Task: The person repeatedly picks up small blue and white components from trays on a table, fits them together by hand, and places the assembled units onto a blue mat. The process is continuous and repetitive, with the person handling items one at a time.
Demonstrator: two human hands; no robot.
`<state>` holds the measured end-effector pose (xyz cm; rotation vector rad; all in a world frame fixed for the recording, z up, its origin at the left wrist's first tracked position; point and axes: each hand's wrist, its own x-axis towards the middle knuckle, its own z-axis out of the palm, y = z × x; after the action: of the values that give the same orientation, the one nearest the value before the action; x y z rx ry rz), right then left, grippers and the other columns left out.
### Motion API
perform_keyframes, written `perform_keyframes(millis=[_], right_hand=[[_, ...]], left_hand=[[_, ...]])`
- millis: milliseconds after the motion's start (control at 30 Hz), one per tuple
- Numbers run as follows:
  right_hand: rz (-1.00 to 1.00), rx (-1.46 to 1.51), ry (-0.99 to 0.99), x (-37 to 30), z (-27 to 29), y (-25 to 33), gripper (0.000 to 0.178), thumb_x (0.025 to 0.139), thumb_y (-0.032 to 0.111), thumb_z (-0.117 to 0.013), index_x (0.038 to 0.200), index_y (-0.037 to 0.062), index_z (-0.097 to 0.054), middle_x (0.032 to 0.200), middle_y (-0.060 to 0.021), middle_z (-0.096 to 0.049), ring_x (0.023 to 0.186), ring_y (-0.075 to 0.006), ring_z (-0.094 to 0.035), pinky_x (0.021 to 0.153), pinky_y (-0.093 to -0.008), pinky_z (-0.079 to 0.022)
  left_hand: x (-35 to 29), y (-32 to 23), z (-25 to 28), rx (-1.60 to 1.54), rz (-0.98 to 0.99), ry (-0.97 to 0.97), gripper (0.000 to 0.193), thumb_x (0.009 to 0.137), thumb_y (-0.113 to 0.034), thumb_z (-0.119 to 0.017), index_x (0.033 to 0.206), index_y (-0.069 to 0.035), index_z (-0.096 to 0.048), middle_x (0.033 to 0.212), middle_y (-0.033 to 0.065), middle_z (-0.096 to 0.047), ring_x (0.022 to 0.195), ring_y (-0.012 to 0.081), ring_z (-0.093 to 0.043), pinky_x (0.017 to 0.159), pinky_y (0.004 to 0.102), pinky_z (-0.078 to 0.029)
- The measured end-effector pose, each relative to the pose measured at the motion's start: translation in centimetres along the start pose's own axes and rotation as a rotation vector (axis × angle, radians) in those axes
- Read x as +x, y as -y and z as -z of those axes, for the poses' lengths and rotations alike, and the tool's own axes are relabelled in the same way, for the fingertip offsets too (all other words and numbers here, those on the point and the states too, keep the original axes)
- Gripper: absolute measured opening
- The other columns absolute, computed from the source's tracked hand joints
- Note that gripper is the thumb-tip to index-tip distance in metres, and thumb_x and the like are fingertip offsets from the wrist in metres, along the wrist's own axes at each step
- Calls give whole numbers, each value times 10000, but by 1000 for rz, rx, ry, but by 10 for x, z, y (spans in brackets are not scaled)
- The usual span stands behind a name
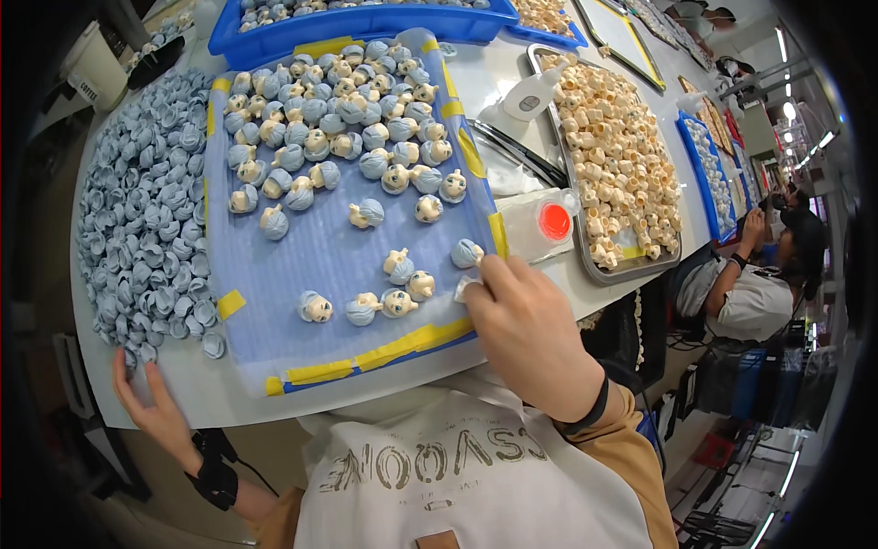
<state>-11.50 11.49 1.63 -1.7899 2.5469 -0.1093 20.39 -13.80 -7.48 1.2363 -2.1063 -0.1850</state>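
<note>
The left hand (151,403) lies flat and open on the near edge of the white bench (229,393), holding nothing, its fingertips just short of the heap of loose grey-blue plastic hair shells (146,220).

The right hand (526,329) is curled at the near right corner of the blue padded mat edged with yellow tape (320,247), pinching a small white piece (465,288) between thumb and fingers; what that piece is I cannot tell.

Just beyond its fingertips lies one small doll head with blue hair and a cream face (466,252), and five more sit to its left. These look light, hard and smooth, likely to roll, best gripped across the hair.

Farther off the heads crowd together by the dozens, too many to count. Right of the hand stands one metal tray of bare cream heads (613,156).
</note>
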Motion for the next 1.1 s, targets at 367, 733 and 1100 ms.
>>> perform_keyframes(millis=[367,733,1100], right_hand=[[330,615,-82,-32,2,15,238,651,63,-564,871,-24,-587,767,-84,-457,709,-223,-511,607,-313,-444],[352,386,-167,-29,-37,23,265,634,68,-588,886,-12,-597,782,-60,-471,683,-192,-511,573,-290,-434],[-226,407,-473,-76,5,-43,179,821,-13,-552,993,-15,-603,933,-123,-574,795,-197,-558,648,-270,-439]], left_hand=[[6,-18,-3,-57,19,58,448,862,-72,-570,1281,3,-430,1309,155,-414,1209,266,-409,1022,380,-312],[1,-17,-6,103,46,-28,541,776,-131,-688,1262,-54,-463,1224,132,-392,1181,284,-356,1005,400,-291],[6,-26,5,186,86,133,718,772,-297,-688,1349,-42,-343,1416,222,-234,1318,416,-198,1056,505,-197]])
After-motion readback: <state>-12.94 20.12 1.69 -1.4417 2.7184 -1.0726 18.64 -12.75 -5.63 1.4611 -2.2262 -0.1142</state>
